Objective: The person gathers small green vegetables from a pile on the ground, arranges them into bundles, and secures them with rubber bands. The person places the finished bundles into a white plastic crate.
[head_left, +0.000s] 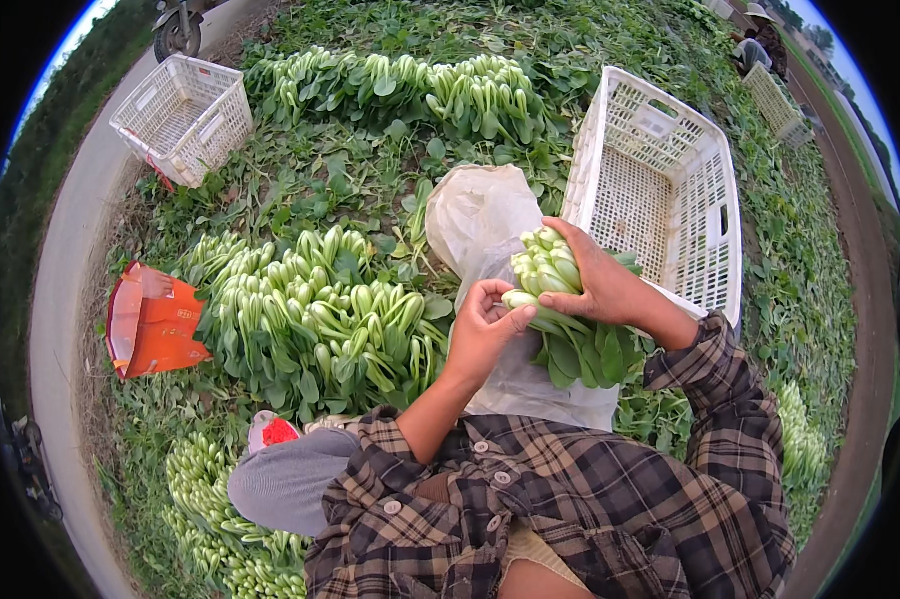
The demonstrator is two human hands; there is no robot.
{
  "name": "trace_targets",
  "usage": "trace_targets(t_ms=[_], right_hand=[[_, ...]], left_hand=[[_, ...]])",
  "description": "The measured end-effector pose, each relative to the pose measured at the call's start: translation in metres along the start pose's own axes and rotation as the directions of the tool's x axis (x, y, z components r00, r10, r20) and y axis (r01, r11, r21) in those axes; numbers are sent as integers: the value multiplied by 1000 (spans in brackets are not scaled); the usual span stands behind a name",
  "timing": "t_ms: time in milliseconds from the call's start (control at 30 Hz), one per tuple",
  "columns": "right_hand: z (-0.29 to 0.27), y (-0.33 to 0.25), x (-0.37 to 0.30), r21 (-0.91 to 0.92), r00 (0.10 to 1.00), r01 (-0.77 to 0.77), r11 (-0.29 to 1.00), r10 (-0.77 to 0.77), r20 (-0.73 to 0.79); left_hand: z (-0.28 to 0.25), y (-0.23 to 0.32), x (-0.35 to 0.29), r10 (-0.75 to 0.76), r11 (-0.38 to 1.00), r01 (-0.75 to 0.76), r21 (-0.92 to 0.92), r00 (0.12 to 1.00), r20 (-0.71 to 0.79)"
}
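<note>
A bunch of bok choy (546,262) is held over my lap, its pale stem ends pointing up and left and its green leaves hanging toward me. My right hand (611,285) wraps round the bunch from the right, thumb across the stems. At its lower left edge, the closed fingers of my left hand (478,331) pinch one bok choy's pale base. Under the bunch, a translucent plastic sheet (485,212) spreads over the ground and toward my lap. Just left of my left hand lies a heap of bok choy (315,299), stem ends up.
A white plastic crate (714,165) stands at the right, beside my right hand. Another crate (175,120) is far left, near a path (65,270). An orange bag (160,324) sits by the heap. More bok choy (400,85) lies ahead. Far right, a person (764,45) crouches by a crate.
</note>
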State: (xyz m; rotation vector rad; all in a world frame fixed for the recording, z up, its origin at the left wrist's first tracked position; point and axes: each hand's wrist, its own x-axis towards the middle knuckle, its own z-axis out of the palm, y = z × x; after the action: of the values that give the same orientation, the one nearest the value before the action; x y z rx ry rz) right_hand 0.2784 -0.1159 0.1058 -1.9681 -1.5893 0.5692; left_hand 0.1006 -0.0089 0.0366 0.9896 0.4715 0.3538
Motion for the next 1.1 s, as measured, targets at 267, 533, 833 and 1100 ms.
trace_targets(t_ms=[267, 533, 833, 1100], right_hand=[[2, -1, 2, 7, 998, -46, 999, 46, -32], [-17, -5, 9, 152, 974, -117, 981, 84, 209], [-2, -8, -4, -9, 1000, 22, 1000, -22, 20], [31, -12, -7, -154, 972, -18, 988, -19, -234]], left_hand=[[-7, -5, -3, 80, 995, -85, 55, 993, 85], [5, 4, 7, 177, 955, -177, 239, 984, 25], [11, 13, 3, 40, 994, -30, -103, 995, 94], [-15, -5, 22, 97, 989, -122, 78, 959, 266]])
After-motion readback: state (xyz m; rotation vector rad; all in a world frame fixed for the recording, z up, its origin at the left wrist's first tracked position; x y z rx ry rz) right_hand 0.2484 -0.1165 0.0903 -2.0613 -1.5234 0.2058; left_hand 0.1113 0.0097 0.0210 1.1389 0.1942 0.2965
